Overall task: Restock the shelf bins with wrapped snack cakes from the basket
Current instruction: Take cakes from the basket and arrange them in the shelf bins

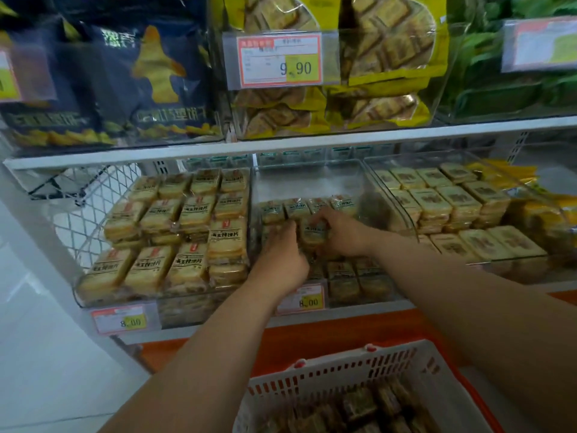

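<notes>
Both hands grip: my right hand (340, 232) curls round a yellow plastic-wrapped snack cake (313, 232), my left hand (282, 256) holds packs beside it, in the clear middle shelf bin (402, 220)

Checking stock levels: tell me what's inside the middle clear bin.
The middle clear bin holds wrapped snack cakes, rows at front and mid-depth, with bare space behind. Both hands cover the cakes beneath them.

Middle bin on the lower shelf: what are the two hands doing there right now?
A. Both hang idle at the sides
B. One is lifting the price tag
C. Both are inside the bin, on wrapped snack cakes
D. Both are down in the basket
C: the left hand and right hand are both in the middle bin, fingers on the wrapped snack cakes; the basket sits below, untouched.
</notes>
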{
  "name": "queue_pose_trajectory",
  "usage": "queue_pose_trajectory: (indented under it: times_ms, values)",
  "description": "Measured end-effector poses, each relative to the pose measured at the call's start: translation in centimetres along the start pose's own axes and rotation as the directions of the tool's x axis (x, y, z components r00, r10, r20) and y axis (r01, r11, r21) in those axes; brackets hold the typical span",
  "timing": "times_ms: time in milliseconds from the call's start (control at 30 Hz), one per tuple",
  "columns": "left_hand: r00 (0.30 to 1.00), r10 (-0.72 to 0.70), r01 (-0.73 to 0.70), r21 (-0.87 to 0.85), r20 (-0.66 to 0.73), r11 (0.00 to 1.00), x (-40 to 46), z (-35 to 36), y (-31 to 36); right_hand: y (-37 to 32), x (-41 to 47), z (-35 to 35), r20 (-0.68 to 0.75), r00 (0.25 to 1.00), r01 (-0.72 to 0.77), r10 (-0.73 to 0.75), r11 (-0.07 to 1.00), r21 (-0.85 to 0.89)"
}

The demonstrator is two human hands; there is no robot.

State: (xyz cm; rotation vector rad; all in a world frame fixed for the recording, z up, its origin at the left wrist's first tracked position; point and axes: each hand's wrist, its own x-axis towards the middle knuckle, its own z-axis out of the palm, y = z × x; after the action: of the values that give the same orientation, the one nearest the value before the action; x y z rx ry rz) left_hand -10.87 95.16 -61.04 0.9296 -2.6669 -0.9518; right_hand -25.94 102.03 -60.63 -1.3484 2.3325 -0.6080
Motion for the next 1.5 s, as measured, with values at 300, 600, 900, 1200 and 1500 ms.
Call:
queue_pose_trajectory:
  times_ms: [300,600,900,1200,1500]
  values:
    - [0.972,-0.123,0.048,0.347,0.200,0.937,0.7,0.7,0.4,0.6,2.6,1.8,0.053,0.998,0.036,-0.031,0.995,-0.092]
    - [0.968,-0.110,0.011,0.398,0.226,0.917,0.3,0.4,0.7,-0.2,2.1,1.0,0.099,0.993,0.078,-0.067,0.991,-0.108]
    - [0.968,-0.139,0.054,0.369,0.209,0.928,0.5,1.0,1.2,-0.9,3.7,0.4,-0.110,0.992,-0.070,0.063,0.996,-0.059]
    - [0.978,-0.128,0.049,0.410,0.167,0.911,0.3,1.0,1.3,-2.0,4.6,1.0,-0.113,0.979,-0.163,0.167,0.985,0.050]
    - [0.974,-0.139,0.049,0.433,0.178,0.900,0.1,0.9,1.5,-1.9,3.7,0.4,-0.053,0.986,-0.148,0.156,0.980,0.134]
